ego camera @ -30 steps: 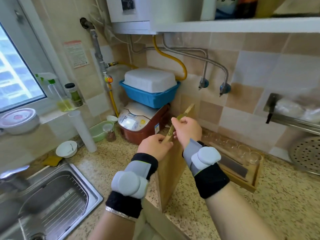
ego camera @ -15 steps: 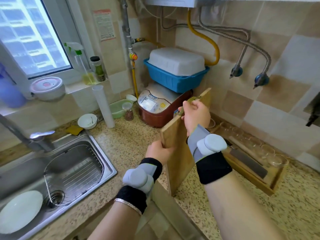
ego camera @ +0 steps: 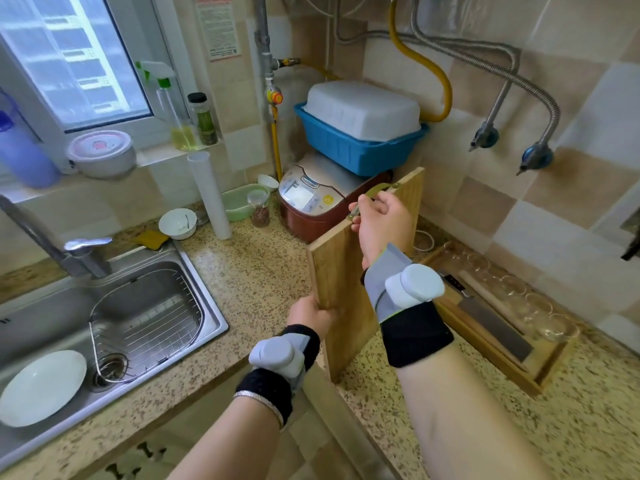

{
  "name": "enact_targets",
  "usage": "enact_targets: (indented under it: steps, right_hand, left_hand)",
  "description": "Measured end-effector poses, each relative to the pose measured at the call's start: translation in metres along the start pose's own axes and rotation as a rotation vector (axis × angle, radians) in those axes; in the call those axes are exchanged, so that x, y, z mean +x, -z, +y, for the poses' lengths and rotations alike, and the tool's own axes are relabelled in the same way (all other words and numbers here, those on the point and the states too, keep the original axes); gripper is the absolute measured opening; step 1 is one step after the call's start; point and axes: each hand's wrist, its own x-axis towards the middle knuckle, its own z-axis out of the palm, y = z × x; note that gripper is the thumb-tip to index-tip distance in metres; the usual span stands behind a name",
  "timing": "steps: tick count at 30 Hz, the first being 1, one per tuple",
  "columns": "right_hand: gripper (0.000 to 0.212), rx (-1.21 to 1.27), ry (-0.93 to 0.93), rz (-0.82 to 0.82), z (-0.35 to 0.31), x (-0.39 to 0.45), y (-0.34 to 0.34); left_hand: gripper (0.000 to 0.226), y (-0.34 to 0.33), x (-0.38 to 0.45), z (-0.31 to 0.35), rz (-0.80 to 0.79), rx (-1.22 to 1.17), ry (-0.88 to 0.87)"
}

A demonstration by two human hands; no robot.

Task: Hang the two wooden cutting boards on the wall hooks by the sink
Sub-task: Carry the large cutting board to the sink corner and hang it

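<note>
No text is legible in this view. A notice (ego camera: 217, 26) with a red border is fixed to the wall tile to the right of the window; it carries lines of small print and a darker band along its lower edge, all too small and blurred to read. The control panel (ego camera: 306, 196) of the rice cooker (ego camera: 311, 209) has a pale display, several button markings and a round yellow spot, none of them decipherable. The lid of the round container (ego camera: 100, 147) on the window sill shows a pink mark, not readable. No brand name, number or sign can be made out elsewhere.
</note>
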Motion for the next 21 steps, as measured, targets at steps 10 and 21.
enact_targets:
  steps: [10,21]
  right_hand:
    - [0.037,0.221,-0.035,-0.108,-0.007,-0.029,-0.028]
    - [0.029,0.354,-0.072,-0.430,-0.023,-0.106,-0.087]
  left_hand:
    - [0.028,0.040,-0.020,-0.020,0.089,-0.152,0.083]
    - [0.012,0.109,-0.080,-0.067,0.424,-0.223,0.234]
